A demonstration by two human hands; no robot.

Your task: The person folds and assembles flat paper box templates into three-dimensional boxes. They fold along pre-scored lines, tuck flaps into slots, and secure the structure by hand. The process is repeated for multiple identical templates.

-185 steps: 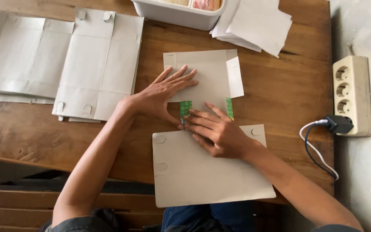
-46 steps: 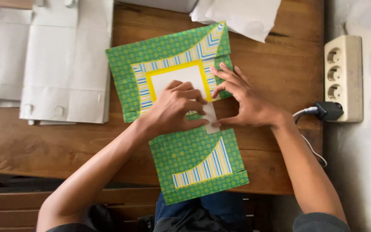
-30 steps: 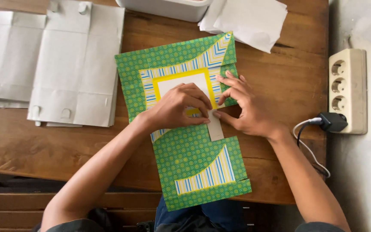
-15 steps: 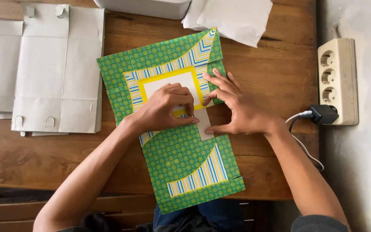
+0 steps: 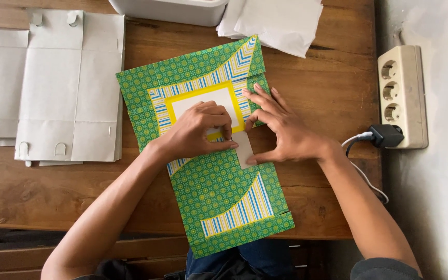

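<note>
- On the brown wooden table (image 5: 333, 78) lies a flat green patterned cardboard sheet with striped bands and a yellow-framed white panel (image 5: 219, 192), bottom edge hanging off the front.
- Left hand (image 5: 198, 132) presses curled fingers on it, gripping nothing.
- Right hand (image 5: 283, 132) lies spread flat, thumb touching a small white tab (image 5: 243, 149).
- Grey unfolded cardboard blanks (image 5: 63, 88) lie well left.

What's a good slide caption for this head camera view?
Left hand and right hand press a small white tab on a green patterned cardboard sheet on a wooden table.
</note>
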